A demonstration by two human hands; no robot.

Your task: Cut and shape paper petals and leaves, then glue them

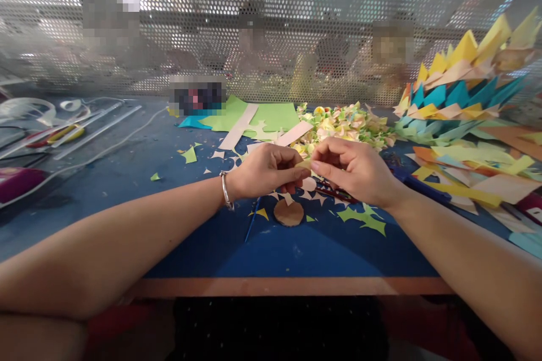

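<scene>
My left hand [275,166] and my right hand [349,166] meet over the middle of the blue table. Both are closed in a pinch on a small pale yellow paper piece [304,164], mostly hidden by the fingers. Just below them a round brown cardboard disc [288,212] lies flat, with a pale strip touching its top edge. Pink and green paper scraps [365,218] are scattered around it. Left of the disc lies a thin blue stick [252,221]. Behind my hands rises a heap of small curled paper pieces [347,127] in yellow, pink and green.
Green paper sheets [254,118] lie at the back under pink strips. On the right stands a tall folded-paper construction [461,90], with cut paper strips [478,175] before it. Glue sticks [97,132], a white cable and a purple object [21,183] lie left. A perforated metal screen [271,84] closes the back.
</scene>
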